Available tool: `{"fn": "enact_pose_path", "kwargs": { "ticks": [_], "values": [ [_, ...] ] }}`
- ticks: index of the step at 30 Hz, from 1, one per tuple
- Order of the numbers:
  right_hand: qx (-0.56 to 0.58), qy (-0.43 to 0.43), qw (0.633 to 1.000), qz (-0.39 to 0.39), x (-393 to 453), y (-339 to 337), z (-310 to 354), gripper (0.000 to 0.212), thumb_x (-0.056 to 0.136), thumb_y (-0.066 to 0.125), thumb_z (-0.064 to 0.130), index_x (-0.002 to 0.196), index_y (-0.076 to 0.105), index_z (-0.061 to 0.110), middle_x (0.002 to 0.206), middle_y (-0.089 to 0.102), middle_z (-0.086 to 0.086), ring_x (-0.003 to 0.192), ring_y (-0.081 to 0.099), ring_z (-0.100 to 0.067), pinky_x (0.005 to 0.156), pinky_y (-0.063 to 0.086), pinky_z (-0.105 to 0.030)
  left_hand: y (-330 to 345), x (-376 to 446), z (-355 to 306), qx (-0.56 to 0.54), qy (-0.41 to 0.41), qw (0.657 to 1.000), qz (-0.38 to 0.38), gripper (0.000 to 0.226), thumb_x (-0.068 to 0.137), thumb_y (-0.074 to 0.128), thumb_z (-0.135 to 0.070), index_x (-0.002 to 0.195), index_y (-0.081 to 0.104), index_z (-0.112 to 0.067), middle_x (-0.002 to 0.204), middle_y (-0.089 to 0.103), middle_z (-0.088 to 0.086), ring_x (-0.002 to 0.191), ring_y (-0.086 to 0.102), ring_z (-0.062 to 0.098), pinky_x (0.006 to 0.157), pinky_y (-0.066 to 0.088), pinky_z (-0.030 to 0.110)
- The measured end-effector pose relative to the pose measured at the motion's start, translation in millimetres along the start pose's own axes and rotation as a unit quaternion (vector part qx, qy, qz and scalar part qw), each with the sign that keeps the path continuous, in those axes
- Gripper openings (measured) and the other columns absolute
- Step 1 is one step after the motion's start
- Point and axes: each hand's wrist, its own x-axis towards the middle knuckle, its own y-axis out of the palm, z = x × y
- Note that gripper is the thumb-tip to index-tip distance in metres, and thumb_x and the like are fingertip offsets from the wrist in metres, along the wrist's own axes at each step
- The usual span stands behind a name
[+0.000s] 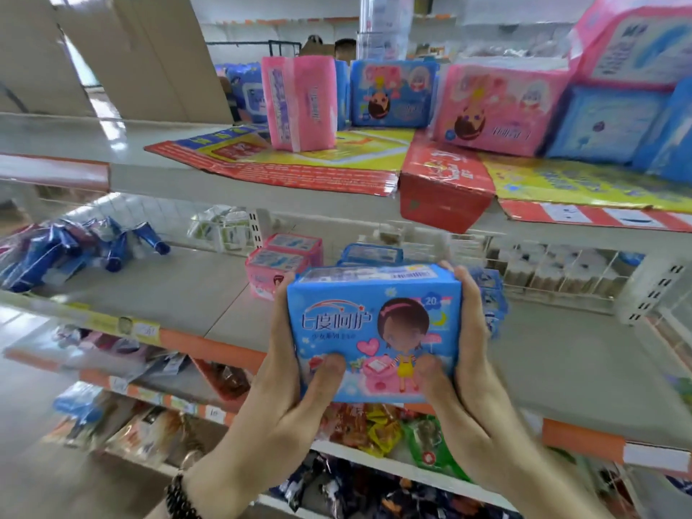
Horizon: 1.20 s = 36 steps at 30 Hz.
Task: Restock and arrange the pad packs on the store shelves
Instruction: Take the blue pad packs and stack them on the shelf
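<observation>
**Blue pad pack held in both hands at middle shelf**

Blue pad pack (pixel 376 331), cartoon girl printed on the front, "20" in the top right corner. Held upright, face toward the camera, in front of the middle shelf (pixel 179 294) and above its orange front edge.

Left hand (pixel 284 372): clasps the pack's left side, thumb (pixel 325 372) pressed on the lower front face. Fingers curl round the far side, mostly hidden. Dark beaded bracelet (pixel 179 496) on the wrist.

Right hand (pixel 470 365): clasps the right side the same way, thumb on the lower front, fingertips showing over the top right corner. Both hands closed on the pack; it touches no shelf.

Middle shelf, far side of the held pack: two small pink pad packs (pixel 279 265) just to its left, blue packs (pixel 370 252) partly hidden behind it. Dark blue packets (pixel 78 249) lie in a loose heap at far left. Wire basket divider (pixel 554 267) to the right.

Top shelf: a pink pack (pixel 299 103) stands upright on flattened printed cardboard (pixel 299 162). To the right, a blue cartoon pack (pixel 393 93), a large pink cartoon pack (pixel 498 106), then stacked pink and blue packs at the right edge. A red carton flap (pixel 445 185) hangs over the shelf lip.

Lower shelves: mixed snack bags (pixel 389 425), blurred.
</observation>
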Motion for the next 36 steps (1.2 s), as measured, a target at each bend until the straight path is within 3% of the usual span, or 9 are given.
{"fn": "enact_pose_path", "kwargs": {
  "ticks": [4,11,15,21,24,27,30,33,36],
  "values": [
    [0.015,0.041,0.999,0.016,-9,5,-13,0.065,0.098,0.034,0.06,0.149,-0.007,0.057,0.16,0.019,0.023,0.142,0.038,-0.005,0.107,0.044,-0.025,5,-8,11,0.012,-0.021,1.0,-0.02,0.06,0.099,0.043,-0.051,0.143,0.006,-0.067,0.133,0.056,-0.023,0.126,0.055,0.008,0.101,0.048,0.028],
    [0.038,0.124,0.991,0.015,-16,16,-25,0.065,0.091,0.035,0.066,0.141,-0.006,0.07,0.15,0.021,0.042,0.137,0.037,0.008,0.098,0.039,-0.005,4,-4,36,0.002,-0.055,0.998,0.016,0.071,0.099,0.045,-0.053,0.156,0.005,-0.042,0.136,0.056,-0.022,0.128,0.054,0.006,0.102,0.048,0.026],
    [0.04,0.155,0.987,0.001,-14,29,-24,0.061,0.094,0.035,0.061,0.141,-0.003,0.072,0.152,0.026,0.037,0.138,0.038,0.006,0.104,0.037,-0.009,-6,2,47,-0.02,-0.071,0.997,0.034,0.073,0.099,0.046,-0.04,0.158,0.004,-0.035,0.135,0.056,-0.025,0.127,0.055,0.003,0.099,0.047,0.018],
    [0.062,0.177,0.982,0.008,-10,61,-21,0.066,0.096,0.04,0.042,0.14,0.002,0.073,0.154,0.019,0.04,0.142,0.028,0.008,0.115,0.033,-0.022,-34,2,73,-0.045,-0.085,0.994,0.049,0.071,0.098,0.048,-0.043,0.157,0.01,-0.035,0.135,0.06,-0.016,0.124,0.061,0.014,0.097,0.055,0.042],
    [0.032,0.188,0.982,0.002,-7,80,-20,0.068,0.097,0.04,0.037,0.14,0.001,0.073,0.151,0.012,0.047,0.142,0.018,0.017,0.111,0.022,-0.005,-48,0,89,-0.055,-0.092,0.993,0.056,0.074,0.096,0.051,-0.049,0.157,0.011,-0.034,0.137,0.06,-0.011,0.124,0.061,0.02,0.098,0.054,0.05],
    [0.014,0.213,0.977,-0.005,-3,96,-20,0.067,0.096,0.04,0.042,0.139,0.001,0.074,0.152,0.026,0.037,0.129,0.036,0.015,0.1,0.027,0.0,-61,2,105,-0.055,-0.091,0.992,0.063,0.076,0.094,0.051,-0.051,0.157,0.012,-0.033,0.137,0.06,-0.009,0.122,0.061,0.024,0.098,0.053,0.053],
    [-0.006,0.227,0.974,-0.023,0,112,-23,0.062,0.096,0.039,0.051,0.14,0.002,0.073,0.118,0.046,0.036,0.103,0.047,0.019,0.089,0.035,-0.003,-72,7,119,-0.058,-0.085,0.992,0.073,0.077,0.095,0.05,-0.048,0.158,0.012,-0.029,0.137,0.059,-0.008,0.12,0.061,0.024,0.096,0.054,0.054],
    [-0.039,0.231,0.971,-0.039,1,124,-28,0.059,0.096,0.036,0.064,0.143,0.001,0.07,0.098,0.038,0.033,0.089,0.044,0.016,0.083,0.037,-0.008,-80,11,132,-0.072,-0.082,0.99,0.09,0.075,0.096,0.049,-0.045,0.159,0.012,-0.026,0.138,0.058,-0.008,0.126,0.058,0.024,0.1,0.051,0.053],
    [-0.071,0.237,0.968,-0.041,1,132,-32,0.062,0.101,0.041,0.05,0.148,0.003,0.064,0.083,0.05,0.033,0.074,0.05,0.008,0.07,0.037,-0.007,-83,14,147,-0.082,-0.083,0.988,0.106,0.077,0.096,0.049,-0.045,0.159,0.011,-0.021,0.138,0.058,-0.007,0.126,0.058,0.023,0.101,0.049,0.055]
  ]
}}
